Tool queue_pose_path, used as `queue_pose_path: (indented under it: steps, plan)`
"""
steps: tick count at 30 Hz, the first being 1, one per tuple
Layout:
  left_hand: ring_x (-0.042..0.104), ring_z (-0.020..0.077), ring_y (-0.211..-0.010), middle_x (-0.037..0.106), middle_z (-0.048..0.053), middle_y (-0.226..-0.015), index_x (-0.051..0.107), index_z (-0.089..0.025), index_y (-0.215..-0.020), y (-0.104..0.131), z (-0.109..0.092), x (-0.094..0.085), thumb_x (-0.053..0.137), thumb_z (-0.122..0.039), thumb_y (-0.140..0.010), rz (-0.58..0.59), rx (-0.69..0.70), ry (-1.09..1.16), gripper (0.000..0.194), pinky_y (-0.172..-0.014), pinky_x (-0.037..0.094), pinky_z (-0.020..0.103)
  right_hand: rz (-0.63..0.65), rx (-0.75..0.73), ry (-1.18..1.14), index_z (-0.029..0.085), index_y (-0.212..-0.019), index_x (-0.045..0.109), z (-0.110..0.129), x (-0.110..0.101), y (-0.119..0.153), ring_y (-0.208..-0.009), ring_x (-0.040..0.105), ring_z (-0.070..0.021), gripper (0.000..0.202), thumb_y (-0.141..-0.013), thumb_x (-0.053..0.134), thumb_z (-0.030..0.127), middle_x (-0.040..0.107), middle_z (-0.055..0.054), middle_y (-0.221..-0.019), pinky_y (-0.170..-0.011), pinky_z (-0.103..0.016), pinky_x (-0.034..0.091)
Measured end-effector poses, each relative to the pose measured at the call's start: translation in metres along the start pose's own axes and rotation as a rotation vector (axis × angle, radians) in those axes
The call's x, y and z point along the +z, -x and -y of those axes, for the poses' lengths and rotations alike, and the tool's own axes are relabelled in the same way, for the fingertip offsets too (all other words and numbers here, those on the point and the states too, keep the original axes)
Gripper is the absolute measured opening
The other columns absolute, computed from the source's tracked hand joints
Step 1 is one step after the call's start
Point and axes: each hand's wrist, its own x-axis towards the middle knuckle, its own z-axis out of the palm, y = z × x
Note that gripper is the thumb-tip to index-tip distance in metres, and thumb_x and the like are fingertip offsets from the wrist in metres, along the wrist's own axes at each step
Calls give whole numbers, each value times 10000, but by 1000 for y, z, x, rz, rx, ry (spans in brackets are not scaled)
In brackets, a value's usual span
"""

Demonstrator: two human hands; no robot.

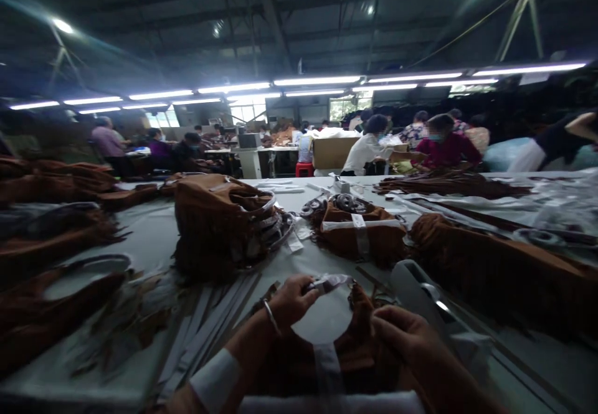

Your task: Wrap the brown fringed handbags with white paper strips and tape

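At the bottom middle lies a brown bag (346,364) with a round handle opening and a pale strip down its front. My left hand (293,302) is closed around the bag's handle (332,282), which is wrapped in whitish film. A bangle and a white band are on that arm. To the right of the opening, my right hand (397,330) has its fingers pinched together at the bag's right side; what they hold, if anything, is too small to make out.
Brown fringed bags (210,215) stand ahead on the white table (149,227), with more at left and right. A grey plastic device (420,296) is beside my right hand. Pale strips (210,320) lie at left. People (448,143) work beyond the table.
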Motion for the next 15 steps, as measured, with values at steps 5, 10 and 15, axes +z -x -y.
queue_pose_path:
  steps: [5, 10, 15]
  plan:
    - [578, 194, -810, 656, 68, -890, 673, -152, -831, 7, 9, 9, 619, -394, -866, -113, 41, -66, 251, -742, 442, 286, 8, 49, -108, 165, -716, 655, 13, 94, -47, -398, 409, -73, 476, -552, 836, 574, 557, 31, -504, -376, -197, 244]
    - [594, 260, -1048, 672, 122, -1007, 682, -172, -813, 8, 19, 17, 626, -328, -860, -206, 120, -53, 172, -955, 457, 348, -58, 48, -111, 149, -685, 659, 4, 108, -64, -355, 370, -61, 474, -528, 823, 565, 530, 35, -447, -356, -196, 229]
    - [601, 284, -1053, 680, 121, -919, 683, -186, -798, 9, 21, 21, 633, -289, -846, -244, 176, -107, 124, -985, 455, 389, -130, 52, -119, 150, -666, 652, 1, 106, -65, -366, 384, -62, 463, -513, 830, 548, 525, 33, -450, -358, -186, 213]
